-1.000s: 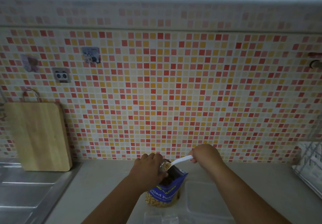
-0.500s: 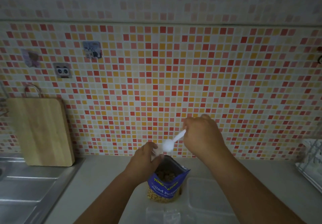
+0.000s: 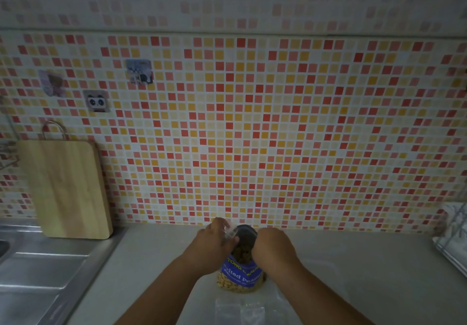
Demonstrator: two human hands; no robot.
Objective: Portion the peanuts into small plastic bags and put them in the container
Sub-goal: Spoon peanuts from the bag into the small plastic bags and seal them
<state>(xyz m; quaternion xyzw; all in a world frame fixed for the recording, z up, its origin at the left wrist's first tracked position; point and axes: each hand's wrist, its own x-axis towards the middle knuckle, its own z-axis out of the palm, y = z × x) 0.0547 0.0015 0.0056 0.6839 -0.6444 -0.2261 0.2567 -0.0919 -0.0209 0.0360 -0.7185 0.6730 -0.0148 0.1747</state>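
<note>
Both forearms reach over the table. The left hand has its grip pinching a small clear bag at the peanut bag's mouth. The right hand is curled knuckles-up beside it; I cannot tell its grip.

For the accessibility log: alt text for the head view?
Left hand, pinching a small clear bag, and right hand flank the open mouth of a blue peanut bag on a counter. Tiled wall behind, cutting board at left.

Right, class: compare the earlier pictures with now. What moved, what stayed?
The right hand, raised with the white spoon half a second ago, has dropped to the mouth of the peanut bag; the spoon is now hidden. The left hand still pinches the small plastic bag there. The cutting board stayed put.
</note>
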